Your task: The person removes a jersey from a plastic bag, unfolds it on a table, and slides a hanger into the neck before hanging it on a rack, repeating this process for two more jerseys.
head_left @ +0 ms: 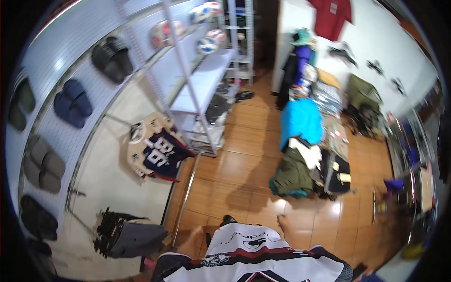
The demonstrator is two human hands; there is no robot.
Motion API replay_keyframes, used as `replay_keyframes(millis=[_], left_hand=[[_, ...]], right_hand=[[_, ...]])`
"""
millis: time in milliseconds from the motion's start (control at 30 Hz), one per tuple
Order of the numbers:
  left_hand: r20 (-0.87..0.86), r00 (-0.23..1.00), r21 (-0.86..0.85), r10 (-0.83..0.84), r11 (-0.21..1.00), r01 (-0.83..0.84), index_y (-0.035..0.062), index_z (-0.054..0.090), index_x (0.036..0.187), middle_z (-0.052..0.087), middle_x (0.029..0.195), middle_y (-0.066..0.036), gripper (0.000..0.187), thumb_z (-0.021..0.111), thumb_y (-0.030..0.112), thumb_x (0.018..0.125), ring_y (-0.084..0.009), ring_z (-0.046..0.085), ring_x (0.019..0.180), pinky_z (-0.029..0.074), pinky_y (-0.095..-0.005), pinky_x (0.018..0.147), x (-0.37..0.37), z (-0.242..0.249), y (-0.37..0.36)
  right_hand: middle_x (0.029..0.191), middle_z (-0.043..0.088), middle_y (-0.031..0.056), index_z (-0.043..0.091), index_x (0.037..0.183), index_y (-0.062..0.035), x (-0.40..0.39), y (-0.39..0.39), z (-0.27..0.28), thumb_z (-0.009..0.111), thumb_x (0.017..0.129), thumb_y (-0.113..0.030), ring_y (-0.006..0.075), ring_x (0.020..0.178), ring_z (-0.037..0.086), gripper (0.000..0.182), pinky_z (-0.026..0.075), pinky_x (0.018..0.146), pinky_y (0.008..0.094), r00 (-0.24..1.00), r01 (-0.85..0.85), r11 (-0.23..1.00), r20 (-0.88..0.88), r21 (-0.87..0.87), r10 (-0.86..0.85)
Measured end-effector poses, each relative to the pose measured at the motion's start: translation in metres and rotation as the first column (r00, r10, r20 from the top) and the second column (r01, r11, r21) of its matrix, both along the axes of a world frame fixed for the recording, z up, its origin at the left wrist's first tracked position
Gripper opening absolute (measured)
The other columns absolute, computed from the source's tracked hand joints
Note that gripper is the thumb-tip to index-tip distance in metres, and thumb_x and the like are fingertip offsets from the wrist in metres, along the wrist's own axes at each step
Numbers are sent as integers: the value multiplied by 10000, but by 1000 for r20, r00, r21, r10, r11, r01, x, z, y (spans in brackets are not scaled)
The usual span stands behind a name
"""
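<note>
My left hand (191, 240) is a blurred shape low in the view, beside the white jersey with dark and red bands (251, 246) on my body. Its fingers are smeared, and no held thing shows. To its left hangs grey folded clothing (136, 238) on a rack arm. On the other side of the jersey, my right hand (284, 223) reaches forward above the wooden floor. Its fingers are too blurred to read, and nothing is visible in it. Closest to it, farther ahead, lies an olive-green garment (293, 175) on a pile.
Slides (73, 103) line the left wall panel, above a hanging jersey numbered 98 (159, 150). Balls (206, 44) sit on a metal-framed shelf (202, 80). A blue bundle (300, 123) and more clothes form a pile on the right. A metal rail (187, 197) stands near my left.
</note>
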State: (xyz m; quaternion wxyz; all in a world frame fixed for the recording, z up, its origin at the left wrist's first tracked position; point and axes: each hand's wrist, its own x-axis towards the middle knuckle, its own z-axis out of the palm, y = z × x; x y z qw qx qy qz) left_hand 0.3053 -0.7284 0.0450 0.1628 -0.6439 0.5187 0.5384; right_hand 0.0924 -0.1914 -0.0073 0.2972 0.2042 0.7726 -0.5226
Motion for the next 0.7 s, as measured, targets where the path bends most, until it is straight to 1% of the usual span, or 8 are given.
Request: replay_keyframes(millis=[133,200,300,400,467,533,600,700], left_hand=[[-251,944,-41,-214,977,211,163,625,1256,694,1138,-34,359,606,452,1044,-205,665,1010,543,-449,846,-96,-1,11],[-311,882,-139,-354,935,326,154,648,1193,697,1052,-20,318,599,432,1046,-171,678,919,560,-396,726,-144,1,52],[-406,831,-127,-380,924,361,117,674,1099,655,820,-1,184,600,276,1044,-119,598,636,419,-295,467,-188,4,166],[-425,732,-44,-533,820,571,100,693,1076,668,812,-2,206,612,286,1039,-128,594,605,405,-298,440,-184,-6,304],[-317,468,-28,-825,502,865,104,705,1064,694,840,-34,209,630,293,1016,-139,625,626,479,-307,474,-169,-15,378],[-339,331,-12,-881,356,934,78,727,955,689,768,-48,238,652,300,999,-170,577,533,409,-352,427,-143,-9,446],[-228,138,0,-964,141,990,59,723,939,674,719,-74,237,667,287,967,-183,527,465,394,-358,414,-129,-3,490],[-121,-112,43,-986,-118,992,54,723,932,674,717,-73,247,671,293,969,-181,541,474,398,-352,415,-125,0,524]], right_hand=[[960,739,76,698,1179,-38,17,45,34,713,961,-257,160,801,709,309,550,615,323,957,264,959,-100,-101,-274],[955,742,74,698,1185,-38,47,88,73,704,968,-234,166,799,717,292,548,608,321,942,318,942,-73,-107,-326],[973,747,79,695,1187,-38,126,165,77,695,973,-223,164,793,725,283,544,587,328,896,443,891,13,-103,-444],[983,745,77,696,1173,-41,221,244,64,683,977,-206,146,749,714,256,523,545,318,761,641,767,125,8,-637],[955,742,75,708,1115,-45,288,289,56,669,978,-189,153,734,711,203,511,520,318,635,748,657,186,92,-750],[915,735,73,715,1044,-50,350,323,55,654,979,-179,167,731,713,156,505,502,324,510,822,546,216,162,-833],[864,726,73,716,959,-57,402,348,61,640,982,-176,186,738,717,143,502,491,337,408,865,454,225,215,-885],[877,726,95,710,946,-61,464,364,41,624,989,-188,223,747,729,159,543,522,369,163,970,186,152,154,-975]])
